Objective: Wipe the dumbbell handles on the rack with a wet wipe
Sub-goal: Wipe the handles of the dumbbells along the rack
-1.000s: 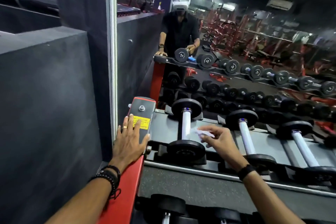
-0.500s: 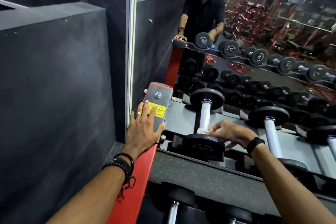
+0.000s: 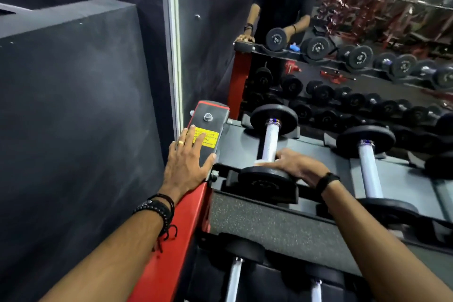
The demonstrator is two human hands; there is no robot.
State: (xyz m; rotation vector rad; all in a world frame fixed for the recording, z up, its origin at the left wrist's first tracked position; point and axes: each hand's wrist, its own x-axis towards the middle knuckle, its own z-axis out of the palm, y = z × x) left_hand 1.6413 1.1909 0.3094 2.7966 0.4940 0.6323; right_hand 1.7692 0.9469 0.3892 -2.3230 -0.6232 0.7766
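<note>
The leftmost dumbbell (image 3: 270, 140) lies on the top shelf of the rack (image 3: 235, 144), its silver handle between two black end plates. My right hand (image 3: 296, 167) grips the near end of that handle with the white wet wipe (image 3: 261, 161) wrapped under its fingers; only a strip of the wipe shows. My left hand (image 3: 190, 163) rests flat on the rack's grey end cap, fingers spread over a yellow label (image 3: 207, 138). A second dumbbell (image 3: 369, 167) lies to the right, untouched.
A dark padded wall (image 3: 73, 105) stands close on the left. A mirror (image 3: 343, 32) behind the rack reflects me and rows of dumbbells. The rack's red upright (image 3: 181, 233) runs down by my left arm. More dumbbells (image 3: 235, 274) sit on the lower shelf.
My right hand moved from beside the handle, wipe held loose, onto the near end of the leftmost dumbbell's handle and closed round it. The left hand stayed on the end cap.
</note>
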